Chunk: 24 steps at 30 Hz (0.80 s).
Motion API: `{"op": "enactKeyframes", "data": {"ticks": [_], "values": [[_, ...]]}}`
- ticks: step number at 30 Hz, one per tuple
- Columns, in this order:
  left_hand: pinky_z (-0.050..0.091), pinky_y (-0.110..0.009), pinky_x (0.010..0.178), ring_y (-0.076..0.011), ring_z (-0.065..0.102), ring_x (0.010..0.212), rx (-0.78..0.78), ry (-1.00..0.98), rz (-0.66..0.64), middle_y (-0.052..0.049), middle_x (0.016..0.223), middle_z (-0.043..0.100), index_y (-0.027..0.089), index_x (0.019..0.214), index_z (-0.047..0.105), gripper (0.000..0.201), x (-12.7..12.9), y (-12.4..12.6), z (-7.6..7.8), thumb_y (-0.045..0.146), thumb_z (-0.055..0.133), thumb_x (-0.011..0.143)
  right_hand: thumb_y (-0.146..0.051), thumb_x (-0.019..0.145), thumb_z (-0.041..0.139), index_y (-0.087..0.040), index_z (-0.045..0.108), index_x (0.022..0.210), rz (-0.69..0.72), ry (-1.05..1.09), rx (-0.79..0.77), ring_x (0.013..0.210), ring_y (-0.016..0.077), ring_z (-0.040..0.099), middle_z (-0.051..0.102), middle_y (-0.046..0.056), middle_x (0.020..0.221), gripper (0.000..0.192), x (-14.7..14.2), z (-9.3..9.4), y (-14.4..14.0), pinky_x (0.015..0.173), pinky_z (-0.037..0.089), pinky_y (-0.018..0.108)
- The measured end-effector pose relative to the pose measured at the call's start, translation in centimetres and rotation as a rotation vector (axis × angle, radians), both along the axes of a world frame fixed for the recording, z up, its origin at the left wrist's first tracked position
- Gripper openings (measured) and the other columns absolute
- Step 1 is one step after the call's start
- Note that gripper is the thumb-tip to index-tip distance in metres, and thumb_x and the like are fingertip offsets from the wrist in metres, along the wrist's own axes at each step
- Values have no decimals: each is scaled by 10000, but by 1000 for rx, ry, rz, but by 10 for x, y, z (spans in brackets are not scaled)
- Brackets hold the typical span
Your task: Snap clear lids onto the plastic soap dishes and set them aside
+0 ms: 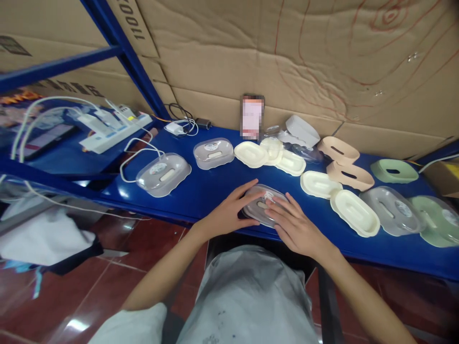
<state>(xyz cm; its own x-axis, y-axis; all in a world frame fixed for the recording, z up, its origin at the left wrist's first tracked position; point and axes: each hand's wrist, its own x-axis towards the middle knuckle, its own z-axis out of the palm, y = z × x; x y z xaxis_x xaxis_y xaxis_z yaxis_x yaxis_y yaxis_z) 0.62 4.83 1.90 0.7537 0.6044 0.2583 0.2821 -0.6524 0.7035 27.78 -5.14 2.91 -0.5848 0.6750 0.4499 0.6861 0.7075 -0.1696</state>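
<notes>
At the blue table's front edge sits a grey oval soap box [263, 217] with a clear cover and a pale sticker. My left hand [229, 210] grips it from the left, thumb along the near side and fingers reaching over the far side. My right hand [296, 224] holds it from the right, its fingers laid across the top, partly hiding cover and sticker. Beyond it are several cream oval trays [251, 154]. Two more covered grey boxes, one farther back [214, 154] and one to the left [164, 174], have the same form.
A phone [252, 117] leans against the cardboard wall. To the right lie cream trays [355, 212], peach rings [349, 175], a green ring [394, 170], a covered grey box [390, 210] and a covered green box [435, 220]. White cables run from a power strip [114, 134] at left.
</notes>
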Motion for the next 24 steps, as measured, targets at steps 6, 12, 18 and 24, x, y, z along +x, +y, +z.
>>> {"op": "enactKeyframes", "data": {"ticks": [6, 12, 18, 24], "values": [[358, -576, 1341, -346, 401, 1618, -58, -21, 6, -86, 1752, 370, 408, 1619, 505, 806, 2, 1, 2, 466, 873, 905, -166, 1057, 553, -257, 464, 1648, -76, -76, 68, 1636, 305, 382, 595, 67, 1618, 604, -4, -4, -4, 1370, 159, 723], [381, -583, 1326, -358, 463, 1565, -80, -70, 11, -116, 1652, 464, 386, 1595, 533, 826, 4, 1, 4, 480, 908, 865, -215, 1076, 587, -293, 509, 1624, -89, -30, 14, 1643, 313, 367, 551, 92, 1660, 559, -2, -7, -2, 1333, 343, 657], [415, -587, 1304, -347, 491, 1542, -47, -58, 39, -128, 1618, 472, 365, 1579, 521, 785, 6, -2, 3, 453, 889, 891, -195, 1082, 562, -340, 395, 1688, -89, 11, -44, 1638, 309, 380, 548, 74, 1663, 645, -5, -6, -5, 1336, 303, 702], [480, -578, 1255, -362, 537, 1499, 15, 7, 128, -134, 1593, 483, 344, 1549, 531, 779, 0, -10, 4, 445, 901, 871, -340, 1081, 610, -332, 228, 1747, -160, 68, -85, 1685, 369, 232, 352, 128, 1778, 768, -1, -8, -7, 1293, 374, 718]]}}
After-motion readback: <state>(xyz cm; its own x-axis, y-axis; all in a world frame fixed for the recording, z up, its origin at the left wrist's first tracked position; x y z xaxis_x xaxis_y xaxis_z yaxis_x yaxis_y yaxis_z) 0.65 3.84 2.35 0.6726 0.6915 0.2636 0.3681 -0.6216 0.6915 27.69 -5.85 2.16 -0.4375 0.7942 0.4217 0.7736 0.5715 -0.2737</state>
